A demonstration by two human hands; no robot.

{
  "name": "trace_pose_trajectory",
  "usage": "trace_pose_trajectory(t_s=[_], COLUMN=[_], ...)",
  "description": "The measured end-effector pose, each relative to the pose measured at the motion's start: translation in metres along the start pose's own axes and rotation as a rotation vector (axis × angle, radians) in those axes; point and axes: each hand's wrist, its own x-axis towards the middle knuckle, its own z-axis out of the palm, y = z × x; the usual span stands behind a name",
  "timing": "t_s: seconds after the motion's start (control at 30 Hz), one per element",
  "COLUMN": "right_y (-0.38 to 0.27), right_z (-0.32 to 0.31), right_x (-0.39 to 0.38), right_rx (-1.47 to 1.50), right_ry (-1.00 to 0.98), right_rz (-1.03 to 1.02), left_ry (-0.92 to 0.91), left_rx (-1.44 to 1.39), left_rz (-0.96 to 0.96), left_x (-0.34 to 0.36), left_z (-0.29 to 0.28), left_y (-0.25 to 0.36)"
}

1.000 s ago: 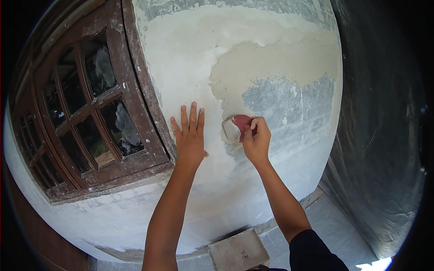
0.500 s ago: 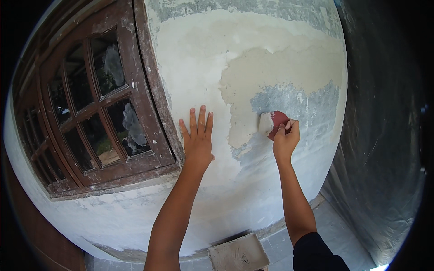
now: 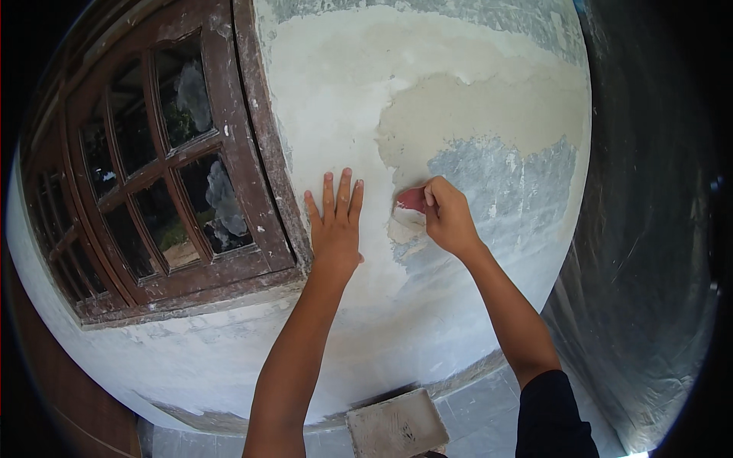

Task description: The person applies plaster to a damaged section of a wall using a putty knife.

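Observation:
My left hand [image 3: 336, 229] lies flat on the white wall [image 3: 324, 99], fingers spread, just right of the window frame. In my right hand [image 3: 449, 214] is a red putty scraper [image 3: 412, 200], gripped between thumb and bent fingers. Pale putty coats the lower part of its blade, which is against the wall at the left side of a beige putty patch [image 3: 489, 107]. A bare blue-grey area [image 3: 511, 175] of wall shows to the right of this hand. Part of the scraper is hidden behind the fingers.
A brown wooden window [image 3: 164, 168] with several glass panes fills the left side. At the wall's foot, a putty-smeared rectangular tray [image 3: 397, 427] rests on the grey floor covering [image 3: 489, 404]. Dark plastic sheeting [image 3: 649, 229] hangs along the right.
My right hand has moved left with the scraper, from the blue-grey area to the beige patch's left edge, and its wrist has turned. My left hand stays flat on the wall.

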Motion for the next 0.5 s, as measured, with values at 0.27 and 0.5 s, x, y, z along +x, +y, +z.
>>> trace_pose_trajectory(t_s=[0.27, 0.5], right_y=[-0.010, 0.009], right_z=[-0.007, -0.010], right_x=[-0.009, -0.032], right_rx=[0.083, 0.087], right_ry=[-0.029, 0.447], right_rz=[0.189, 0.307], left_ry=[0.036, -0.010], left_rx=[0.026, 0.012], left_rz=[-0.007, -0.021], left_x=[0.000, 0.001], left_z=[0.004, 0.001], left_y=[-0.003, 0.002])
